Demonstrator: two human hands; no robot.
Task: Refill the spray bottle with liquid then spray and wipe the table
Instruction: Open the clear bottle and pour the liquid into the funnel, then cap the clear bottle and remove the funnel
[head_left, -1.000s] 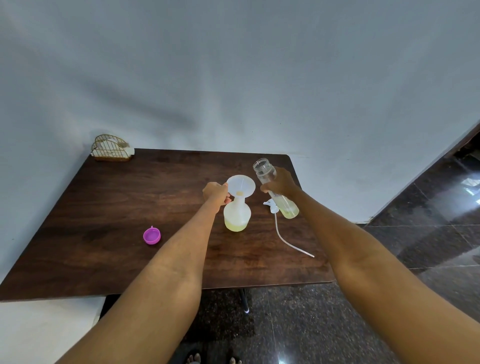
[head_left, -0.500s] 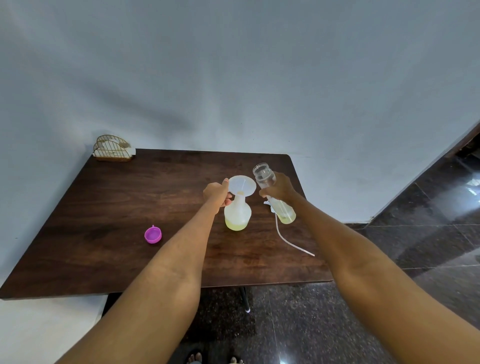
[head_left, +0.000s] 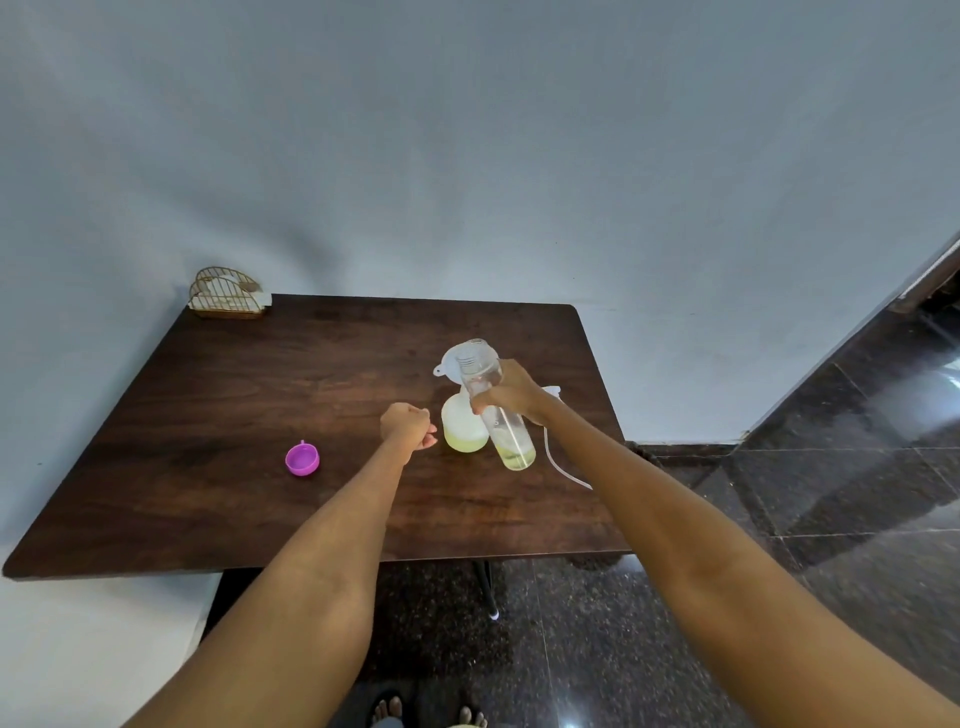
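Right hand grips clear plastic spray bottle, tilted, little yellow liquid inside. Left hand curled, holds nothing. White funnel bottle between hands on tabletop. Refill unfinished; spraying, wiping left.

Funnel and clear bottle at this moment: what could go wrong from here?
The left hand is off the funnel, which sits unsupported in the round bottle; a nudge could tip it. The right hand holds the uncapped clear bottle tilted close by, so it might knock the funnel or spill on the table.
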